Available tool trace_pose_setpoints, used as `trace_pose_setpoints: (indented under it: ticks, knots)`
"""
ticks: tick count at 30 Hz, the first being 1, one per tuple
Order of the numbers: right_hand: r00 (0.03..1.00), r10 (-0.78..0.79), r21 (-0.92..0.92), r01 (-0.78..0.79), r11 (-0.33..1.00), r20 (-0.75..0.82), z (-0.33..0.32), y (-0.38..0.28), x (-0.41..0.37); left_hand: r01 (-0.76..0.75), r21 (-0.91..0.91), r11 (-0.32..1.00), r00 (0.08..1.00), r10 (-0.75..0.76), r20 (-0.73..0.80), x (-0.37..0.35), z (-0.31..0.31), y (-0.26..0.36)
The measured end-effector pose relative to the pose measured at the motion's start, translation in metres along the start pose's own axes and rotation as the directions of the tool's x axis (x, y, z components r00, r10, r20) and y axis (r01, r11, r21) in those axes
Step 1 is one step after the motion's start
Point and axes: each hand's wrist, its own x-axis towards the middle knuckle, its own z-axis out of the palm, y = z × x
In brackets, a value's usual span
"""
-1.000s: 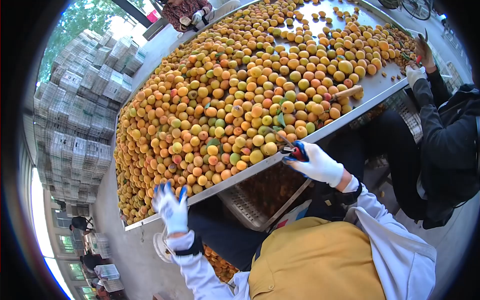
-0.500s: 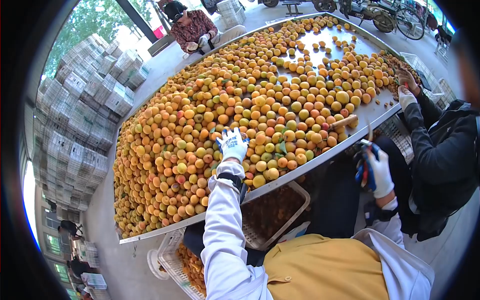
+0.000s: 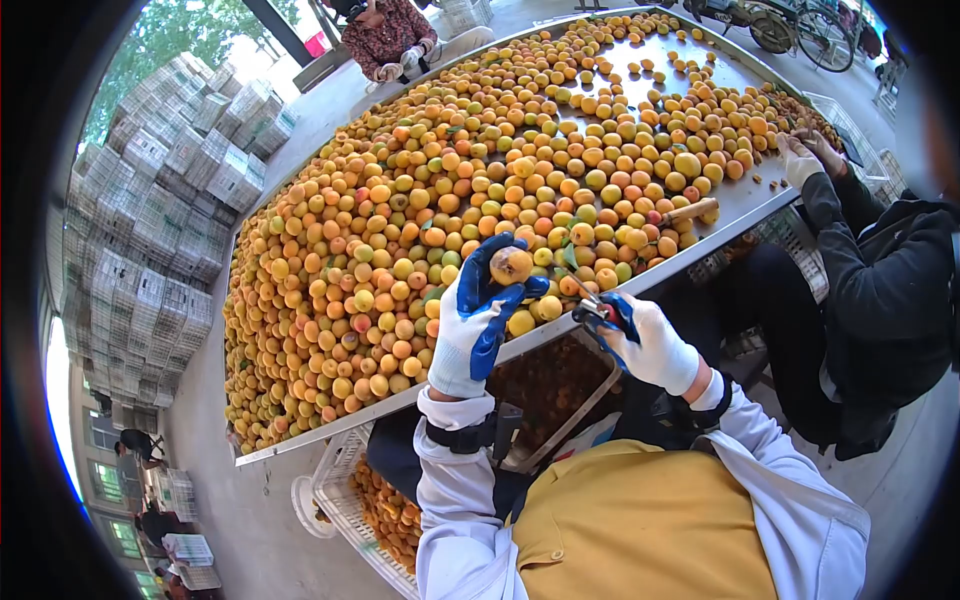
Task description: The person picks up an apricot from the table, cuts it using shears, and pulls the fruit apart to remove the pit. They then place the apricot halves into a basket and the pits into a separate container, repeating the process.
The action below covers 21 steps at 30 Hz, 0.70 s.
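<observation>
My left hand (image 3: pixel 470 330), in a white glove with blue coated palm and fingers, is raised over the table's near edge with its fingers around a single apricot (image 3: pixel 511 266). A brownish patch shows on that fruit. Just to the right, my right hand (image 3: pixel 655 347) wears the same kind of glove and grips a pair of pruning shears (image 3: pixel 598 311) with dark and red handles. The thin blades point up and left toward the apricot, apart from it. Beneath and beyond both hands, loose apricots (image 3: pixel 330 290) cover the metal table (image 3: pixel 345 424).
A wooden-looking stick (image 3: pixel 690 211) lies among the fruit. Under the near edge are a crate of dark pieces (image 3: pixel 545 395) and a white crate of orange halves (image 3: pixel 345 480). A co-worker (image 3: pixel 880 290) sits close on the right, another person (image 3: pixel 385 40) across. Crates (image 3: pixel 150 230) are stacked left.
My left hand has come up from the pile with an apricot, palm now turned toward me. My right hand has brought the shears left and up beside it. The view has shifted slightly.
</observation>
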Motion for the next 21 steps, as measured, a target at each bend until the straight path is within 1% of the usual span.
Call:
trace_pose_setpoints:
  ticks: [1,3,5,7,9,10,11,13,14,15,17,18,19,21]
  knots:
    - [0.999,-0.045,-0.048,0.046,0.998,0.004,0.003,-0.002,-0.001,-0.006,-0.018,1.000,1.000,0.006,0.018,-0.004,0.000,0.002]
    - [0.998,-0.064,-0.051,0.065,0.997,0.026,0.008,-0.005,-0.001,0.002,-0.042,0.999,1.000,-0.001,0.021,-0.010,0.003,0.005]
    - [0.993,-0.100,-0.054,0.104,0.993,0.064,0.010,-0.006,0.000,-0.047,-0.081,0.996,0.997,0.052,0.057,-0.014,0.008,0.007]
    - [0.992,-0.109,-0.068,0.114,0.991,0.070,0.012,-0.005,0.000,-0.039,-0.082,0.996,0.997,0.044,0.069,-0.017,0.009,0.010]
    - [0.987,-0.112,-0.103,0.125,0.987,0.118,0.010,-0.003,0.001,-0.069,0.092,0.993,0.994,0.061,0.087,-0.019,0.011,0.011]
    - [0.987,-0.102,-0.113,0.116,0.987,0.123,0.009,0.001,0.000,-0.069,0.019,0.997,0.994,0.067,0.089,-0.020,0.010,0.009]
    - [0.988,-0.100,-0.117,0.114,0.987,0.122,0.007,0.001,-0.001,-0.068,0.015,0.998,0.994,0.067,0.092,-0.021,0.011,0.010]
    - [0.982,-0.119,-0.176,0.144,0.974,0.143,0.003,0.002,-0.003,-0.105,0.184,0.977,0.990,0.085,0.112,-0.024,0.011,0.014]
    - [0.982,-0.121,-0.177,0.145,0.973,0.142,0.001,0.002,-0.003,-0.128,0.233,0.964,0.986,0.100,0.130,-0.023,0.009,0.014]
    - [0.979,-0.127,-0.189,0.157,0.969,0.162,-0.002,0.001,-0.003,-0.130,0.233,0.964,0.986,0.101,0.130,-0.023,0.011,0.015]
    - [0.975,-0.131,-0.204,0.167,0.965,0.180,-0.003,0.004,-0.005,-0.094,0.149,0.984,0.986,0.071,0.152,-0.026,0.017,0.013]
    - [0.978,-0.144,-0.189,0.172,0.967,0.153,0.001,0.010,-0.007,-0.049,0.174,0.983,0.994,0.031,0.106,-0.027,0.026,0.010]
    - [0.979,-0.162,-0.176,0.182,0.967,0.124,0.004,0.014,-0.006,-0.050,0.170,0.984,0.993,0.032,0.111,-0.028,0.029,0.004]
    - [0.981,-0.156,-0.155,0.173,0.973,0.115,0.008,0.017,-0.007,-0.037,0.011,0.999,0.990,0.035,0.134,-0.026,0.034,-0.007]
